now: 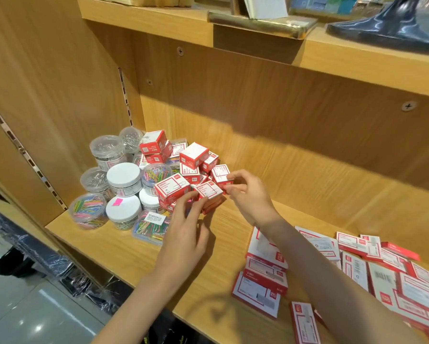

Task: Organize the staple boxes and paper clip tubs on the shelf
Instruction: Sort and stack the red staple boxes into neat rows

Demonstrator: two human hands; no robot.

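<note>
On the wooden shelf [124, 247], round clear tubs [106, 148] of paper clips cluster at the far left. Just right of them lies a jumbled heap of small red-and-white boxes [193, 155]. The left hand [187, 234] pinches one small box [208, 191] at the heap's near edge, and the right hand [248, 194] grips the same box from the right. Flat red-and-white boxes [265, 269] lie scattered near right.

Single head-worn wide-angle view, aimed forward and down into a light wooden shelf bay [233, 256] from close above its front edge. Both forearms are seen entering from below. No second view is provided.
</note>
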